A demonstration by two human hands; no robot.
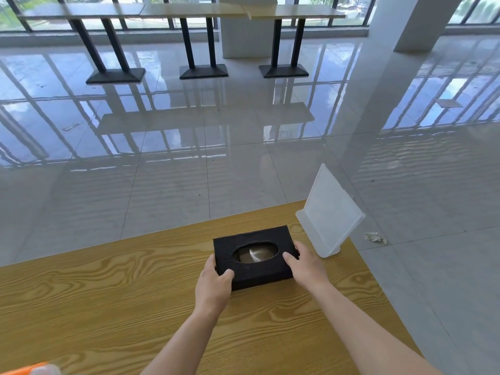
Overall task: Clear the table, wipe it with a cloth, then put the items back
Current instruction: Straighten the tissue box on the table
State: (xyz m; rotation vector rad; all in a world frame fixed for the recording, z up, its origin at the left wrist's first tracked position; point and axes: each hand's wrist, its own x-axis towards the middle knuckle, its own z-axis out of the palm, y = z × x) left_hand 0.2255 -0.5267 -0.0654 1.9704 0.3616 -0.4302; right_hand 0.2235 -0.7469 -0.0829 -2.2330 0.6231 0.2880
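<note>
While I watch, left hand (213, 282) and right hand (307, 265) clasp black tissue box (253, 255) ends on wooden table (108, 288); white sign stand (328, 212) at 2 o'clock

Glossy floor tiles (189, 131) mirror tall windows (40, 12). Long tables (173, 9) on black pedestals flank a white pillar (405, 28).

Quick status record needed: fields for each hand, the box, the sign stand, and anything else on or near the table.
left hand: grips the tissue box's near-left corner
right hand: grips the box's right end
tissue box: black, oval opening up, on the table
sign stand: white, upright, at the table's far right corner, apart from the box
table: wood grain
orange object: bottom-left edge, cut off, unclear
floor: crumpled scrap beside the table
</note>
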